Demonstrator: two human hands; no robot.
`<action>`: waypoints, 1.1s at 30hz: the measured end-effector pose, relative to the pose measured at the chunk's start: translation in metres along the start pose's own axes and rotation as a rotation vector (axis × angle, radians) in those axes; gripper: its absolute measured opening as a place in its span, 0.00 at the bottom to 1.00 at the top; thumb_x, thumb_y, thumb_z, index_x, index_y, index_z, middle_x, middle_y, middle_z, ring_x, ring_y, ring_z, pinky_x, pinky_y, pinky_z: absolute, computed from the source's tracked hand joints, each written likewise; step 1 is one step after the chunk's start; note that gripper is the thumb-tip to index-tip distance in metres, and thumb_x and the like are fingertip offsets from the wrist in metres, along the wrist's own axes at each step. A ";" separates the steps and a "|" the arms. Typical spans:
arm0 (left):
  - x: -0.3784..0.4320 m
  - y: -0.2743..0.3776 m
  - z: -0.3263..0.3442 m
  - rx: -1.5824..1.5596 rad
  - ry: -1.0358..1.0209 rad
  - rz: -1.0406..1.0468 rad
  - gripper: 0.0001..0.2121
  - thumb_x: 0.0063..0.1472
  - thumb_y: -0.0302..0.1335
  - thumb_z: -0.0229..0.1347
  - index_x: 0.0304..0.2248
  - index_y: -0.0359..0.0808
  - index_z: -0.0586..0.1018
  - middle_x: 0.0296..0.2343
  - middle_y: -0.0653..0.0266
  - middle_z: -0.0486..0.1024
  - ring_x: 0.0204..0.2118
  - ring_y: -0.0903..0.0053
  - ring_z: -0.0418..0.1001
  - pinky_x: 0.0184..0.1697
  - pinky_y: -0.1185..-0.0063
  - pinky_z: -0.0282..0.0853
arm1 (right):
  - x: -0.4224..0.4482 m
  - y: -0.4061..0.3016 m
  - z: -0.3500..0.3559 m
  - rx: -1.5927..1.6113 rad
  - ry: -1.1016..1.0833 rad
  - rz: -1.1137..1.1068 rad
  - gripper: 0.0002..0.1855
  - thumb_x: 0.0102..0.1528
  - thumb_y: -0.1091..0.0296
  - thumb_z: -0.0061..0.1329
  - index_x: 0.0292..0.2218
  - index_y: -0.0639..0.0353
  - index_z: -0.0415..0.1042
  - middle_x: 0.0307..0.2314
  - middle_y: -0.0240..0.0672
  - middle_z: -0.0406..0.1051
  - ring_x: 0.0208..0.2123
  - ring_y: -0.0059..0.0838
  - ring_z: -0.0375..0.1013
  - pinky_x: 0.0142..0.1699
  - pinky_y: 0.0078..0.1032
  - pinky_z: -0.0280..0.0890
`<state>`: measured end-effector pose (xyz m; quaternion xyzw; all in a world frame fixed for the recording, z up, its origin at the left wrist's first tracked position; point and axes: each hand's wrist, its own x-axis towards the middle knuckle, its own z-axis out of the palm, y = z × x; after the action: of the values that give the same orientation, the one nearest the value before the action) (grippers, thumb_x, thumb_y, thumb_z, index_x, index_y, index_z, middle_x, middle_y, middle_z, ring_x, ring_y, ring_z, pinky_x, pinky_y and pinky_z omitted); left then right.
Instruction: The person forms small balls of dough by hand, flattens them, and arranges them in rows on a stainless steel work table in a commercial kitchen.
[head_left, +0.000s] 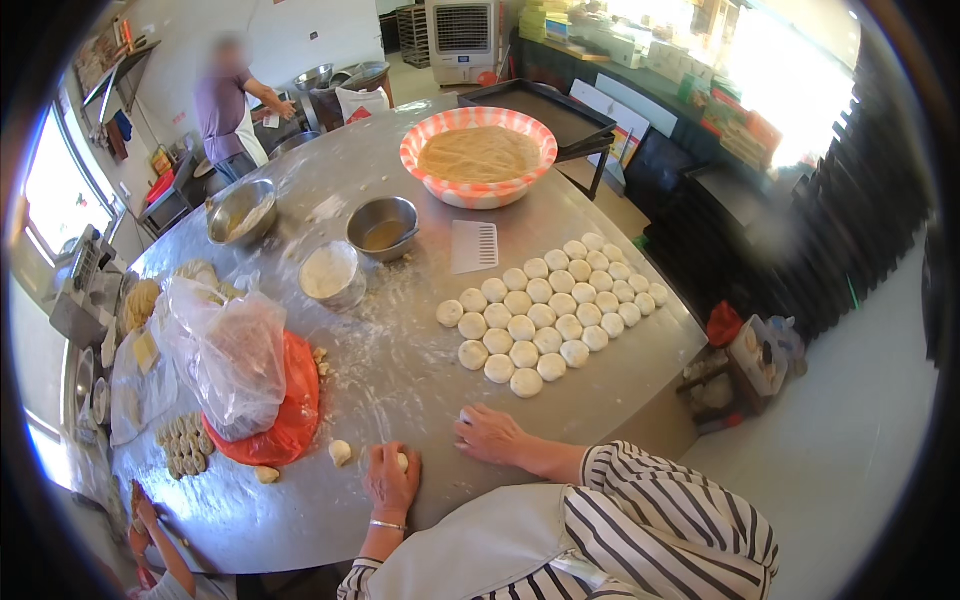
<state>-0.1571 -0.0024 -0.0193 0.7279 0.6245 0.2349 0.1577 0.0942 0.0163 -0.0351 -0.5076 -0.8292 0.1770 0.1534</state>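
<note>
My left hand (392, 474) is curled over a small dough ball (403, 462) on the steel table (330, 517). My right hand (491, 436) rests on the tabletop with its fingers bent; a pale bit shows by the fingertips, but what lies under the palm is hidden. Left of my left hand sits a loose dough piece (340, 453), and another dough lump (267, 475) lies by the red plastic bag (300, 412). Beyond my right hand, many round flattened dough pieces (540, 315) stand in close slanting rows.
A checked basin (480, 196) of brown filling, a white scraper (474, 259), a flour container (330, 277) and metal bowls (382, 247) stand farther back. Clear plastic (225, 352) covers the red bag. Twisted dough (184, 446) lies left, near another person's hands (142, 517). Someone in an apron (229, 112) stands behind.
</note>
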 end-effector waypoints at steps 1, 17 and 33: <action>0.000 0.005 -0.007 -0.011 -0.029 -0.012 0.21 0.58 0.40 0.64 0.48 0.41 0.76 0.41 0.53 0.72 0.44 0.54 0.73 0.44 0.61 0.71 | 0.001 -0.008 -0.013 -0.023 -0.036 0.002 0.19 0.58 0.51 0.54 0.45 0.52 0.74 0.42 0.40 0.68 0.48 0.40 0.69 0.48 0.43 0.70; 0.006 -0.001 0.005 0.295 -0.199 0.221 0.36 0.65 0.44 0.54 0.65 0.32 0.62 0.68 0.53 0.53 0.72 0.54 0.44 0.72 0.48 0.31 | 0.009 -0.022 -0.023 -0.225 -0.245 -0.072 0.46 0.62 0.36 0.45 0.69 0.58 0.52 0.70 0.37 0.45 0.73 0.38 0.38 0.72 0.58 0.35; 0.008 -0.009 -0.012 0.092 -0.164 0.167 0.28 0.64 0.39 0.55 0.60 0.35 0.68 0.58 0.46 0.67 0.63 0.50 0.61 0.65 0.54 0.53 | 0.003 -0.018 -0.010 -0.081 -0.096 0.068 0.39 0.64 0.44 0.45 0.66 0.59 0.57 0.67 0.42 0.53 0.69 0.46 0.50 0.70 0.51 0.47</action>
<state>-0.1703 0.0063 -0.0124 0.8007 0.5568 0.1581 0.1547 0.0834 0.0126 -0.0180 -0.5321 -0.8243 0.1728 0.0866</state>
